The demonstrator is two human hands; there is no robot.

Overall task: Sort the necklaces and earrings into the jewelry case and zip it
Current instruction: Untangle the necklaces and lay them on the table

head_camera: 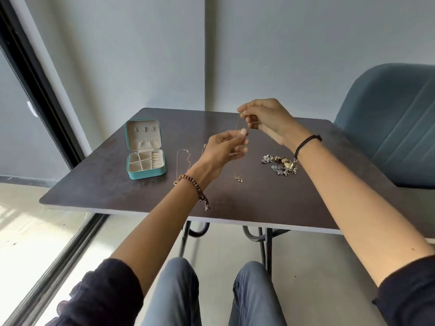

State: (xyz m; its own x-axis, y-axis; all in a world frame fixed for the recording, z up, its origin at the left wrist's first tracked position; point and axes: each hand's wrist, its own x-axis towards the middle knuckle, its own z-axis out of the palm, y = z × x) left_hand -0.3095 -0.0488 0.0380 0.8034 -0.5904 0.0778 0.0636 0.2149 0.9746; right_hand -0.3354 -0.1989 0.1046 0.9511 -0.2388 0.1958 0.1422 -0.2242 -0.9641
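Note:
A thin gold necklace (pixel 237 124) hangs above the table, its small pendant (pixel 238 179) dangling just over the tabletop. My right hand (pixel 263 118) pinches the chain's top end, raised over the table's middle. Lower and to the left, my left hand (pixel 226 149) pinches the chain between thumb and fingertips. The teal jewelry case (pixel 145 171) stands open at the left, lid up, its beige compartments showing. Another fine necklace (pixel 181 161) lies on the table between the case and my left wrist. A heap of earrings (pixel 281 164) lies to the right.
The dark square table (pixel 106 189) stands on metal legs. A blue upholstered chair (pixel 386 123) is at the right, close to the table's edge. A sliding glass door frame runs along the left. My knees are under the near edge.

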